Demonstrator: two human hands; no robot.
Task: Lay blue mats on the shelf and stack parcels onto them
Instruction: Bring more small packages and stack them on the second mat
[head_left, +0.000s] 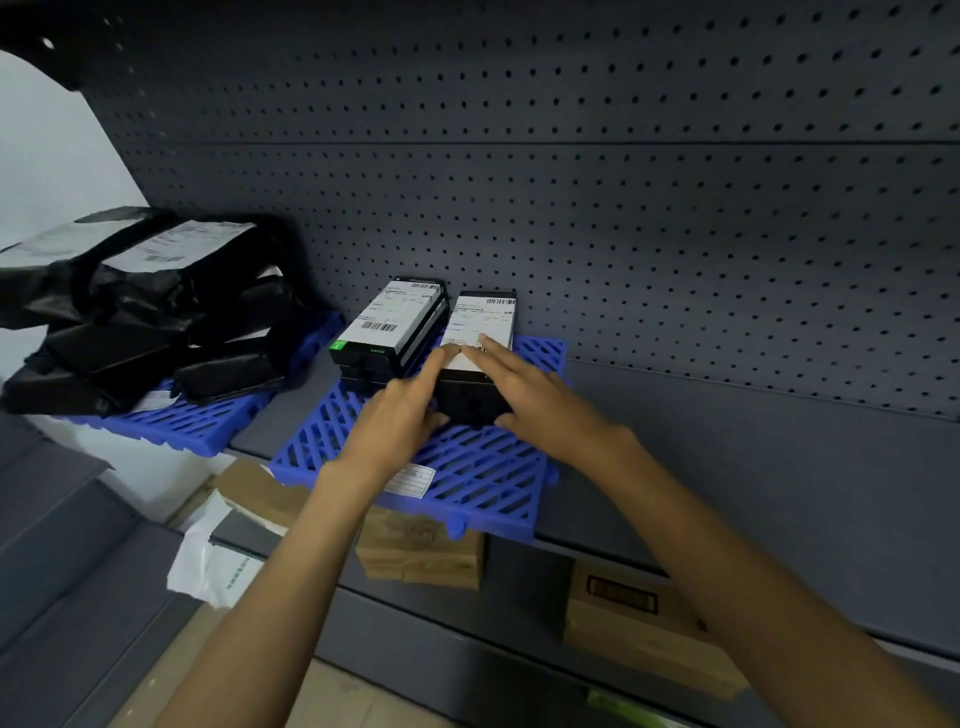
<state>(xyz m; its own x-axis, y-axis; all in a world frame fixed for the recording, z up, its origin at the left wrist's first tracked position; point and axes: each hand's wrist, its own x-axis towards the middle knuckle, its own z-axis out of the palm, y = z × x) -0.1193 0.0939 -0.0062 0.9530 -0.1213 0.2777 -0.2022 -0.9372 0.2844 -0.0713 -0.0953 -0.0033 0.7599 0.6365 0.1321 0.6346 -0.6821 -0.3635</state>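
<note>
Stacking step under way: both hands settle a boxed parcel on the near blue mat.

On the shelf (727, 441), the mat (467, 467) lies at 6 o'clock; the parcel (480, 353) sits centre; left hand (400, 415) and right hand (530, 395) clasp its sides, fingers spread. Next: nudge it flush beside its 9 o'clock neighbour (389, 327).

- A blue mat (483, 467), slatted plastic with a small white label on its near part, lies flat on the grey shelf (753, 467), its near edge hanging over the shelf's front.
- A second blue mat (182, 423) lies flat to the left, near the first but apart from it.
- A pile of black plastic-wrapped parcels (150, 322) with white labels covers the left mat.
- A stack of black boxes (389, 332), white shipping label on top, stands at the far left of the right-hand mat.
- Another black box (475, 374), also labelled, sits just right of that stack, between both hands.
</note>
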